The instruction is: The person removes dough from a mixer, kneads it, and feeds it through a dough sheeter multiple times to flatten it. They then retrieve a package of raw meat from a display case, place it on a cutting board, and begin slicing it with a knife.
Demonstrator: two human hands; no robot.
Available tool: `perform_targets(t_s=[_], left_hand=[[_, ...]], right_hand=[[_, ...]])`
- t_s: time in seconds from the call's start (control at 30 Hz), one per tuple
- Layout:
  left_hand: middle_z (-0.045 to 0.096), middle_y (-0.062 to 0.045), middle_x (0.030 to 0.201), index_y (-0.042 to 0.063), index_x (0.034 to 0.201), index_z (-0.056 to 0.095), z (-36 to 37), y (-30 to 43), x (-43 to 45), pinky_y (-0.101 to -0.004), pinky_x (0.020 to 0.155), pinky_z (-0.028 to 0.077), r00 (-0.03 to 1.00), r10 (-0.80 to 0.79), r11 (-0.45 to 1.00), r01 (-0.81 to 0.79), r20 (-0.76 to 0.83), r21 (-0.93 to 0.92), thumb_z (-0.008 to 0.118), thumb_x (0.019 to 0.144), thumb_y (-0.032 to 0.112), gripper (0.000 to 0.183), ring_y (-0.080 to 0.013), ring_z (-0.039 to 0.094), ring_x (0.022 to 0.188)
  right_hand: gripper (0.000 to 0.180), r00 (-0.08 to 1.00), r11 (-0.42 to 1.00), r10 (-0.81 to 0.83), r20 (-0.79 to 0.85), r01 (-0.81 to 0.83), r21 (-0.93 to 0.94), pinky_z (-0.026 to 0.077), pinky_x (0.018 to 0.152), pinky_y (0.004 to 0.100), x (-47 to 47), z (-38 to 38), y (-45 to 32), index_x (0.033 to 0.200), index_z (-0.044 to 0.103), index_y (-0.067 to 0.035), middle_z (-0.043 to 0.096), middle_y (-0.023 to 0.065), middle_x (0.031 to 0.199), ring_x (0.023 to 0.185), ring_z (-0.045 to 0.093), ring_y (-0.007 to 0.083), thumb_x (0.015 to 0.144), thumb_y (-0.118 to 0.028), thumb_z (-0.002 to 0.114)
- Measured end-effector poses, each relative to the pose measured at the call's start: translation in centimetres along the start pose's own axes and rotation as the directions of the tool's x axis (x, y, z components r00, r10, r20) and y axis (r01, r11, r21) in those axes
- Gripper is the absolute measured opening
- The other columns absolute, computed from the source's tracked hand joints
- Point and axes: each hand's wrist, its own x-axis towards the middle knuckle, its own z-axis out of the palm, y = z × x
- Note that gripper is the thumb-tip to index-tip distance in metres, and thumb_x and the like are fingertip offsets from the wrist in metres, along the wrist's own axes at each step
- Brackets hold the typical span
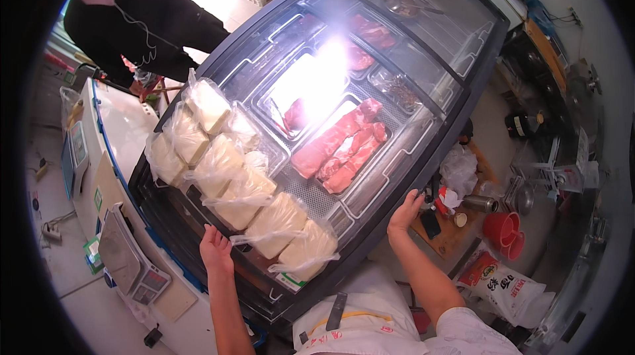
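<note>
My left hand (217,244) rests at the glass top of a display chest (367,206), its fingers beside the bagged tofu-like blocks. My right hand (407,210) lies against the chest's near dark rim; whether it grips the rim is not plain. Several pale blocks in clear plastic bags (223,164) stand in rows on the chest's left end. Below the glass, long cuts of raw meat (342,144) lie in a tray, with a smaller piece of meat (296,114) in another tray. Bright glare hides part of the glass.
A digital scale (131,261) stands on the white counter (121,107) at left. Across the chest is a person in dark trousers (163,13). At right are a steel flask (478,204), a phone (430,223), red plastic scoops (501,231) and a printed sack (501,285).
</note>
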Motion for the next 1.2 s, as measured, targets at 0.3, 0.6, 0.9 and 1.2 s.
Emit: perform_targets(t_s=[0.3, 0.6, 0.9, 1.2], left_hand=[[0.057, -0.016, 0.149, -0.005, 0.148, 0.048, 16.7, -1.3, 4.0, -0.0487, 0.108, 0.049, 0.976, -0.038, 0.999, 0.038, 0.213, 0.006, 0.058, 0.108, 0.045, 0.065, -0.0334, 0.062, 0.123], [0.061, -0.015, 0.129, -0.003, 0.133, 0.052, 33.5, -0.9, 8.0, -0.0540, 0.108, 0.052, 0.809, -0.104, 0.994, 0.101, 0.578, 0.037, 0.057, 0.110, 0.029, 0.040, -0.0395, 0.062, 0.118], [0.067, -0.014, 0.101, -0.006, 0.117, 0.057, 44.2, -0.5, 14.3, -0.0518, 0.112, 0.050, 0.591, -0.173, 0.985, 0.124, 0.788, 0.123, 0.058, 0.107, 0.020, 0.028, -0.0378, 0.067, 0.105], [0.070, -0.010, 0.076, 0.001, 0.087, 0.072, 22.1, -10.2, 16.8, -0.0282, 0.056, 0.050, 0.783, -0.146, 0.760, -0.303, 0.605, 0.575, 0.062, 0.089, 0.014, 0.017, -0.0169, 0.067, 0.066]], right_hand=[[0.052, 1.000, 1.000, 0.001, 0.030, -0.001, 0.013, 0.041, 0.108, 0.0437, 0.7, -0.5, 1.4, 0.136, 0.054, 0.004, 0.061, 0.0244, 0.131, 0.123, 0.056, 0.0370, 0.114, -0.042, 0.042], [0.048, 1.000, 0.981, -0.011, 0.002, 0.011, -0.191, 0.042, 0.104, 0.0476, 0.7, -0.2, 0.5, 0.130, 0.054, 0.005, 0.061, 0.0285, 0.129, 0.118, 0.058, 0.0433, 0.114, -0.038, 0.040], [0.053, 0.999, 0.947, -0.043, -0.025, 0.032, -0.321, 0.043, 0.100, 0.0528, 0.8, 0.8, -0.1, 0.122, 0.055, 0.006, 0.061, 0.0348, 0.124, 0.116, 0.057, 0.0511, 0.113, -0.043, 0.036], [0.061, 0.999, 0.929, -0.007, -0.044, -0.010, -0.371, 0.045, 0.101, 0.0512, 0.3, 0.9, -0.8, 0.126, 0.055, 0.007, 0.064, 0.0335, 0.124, 0.115, 0.059, 0.0494, 0.113, -0.049, 0.033]])
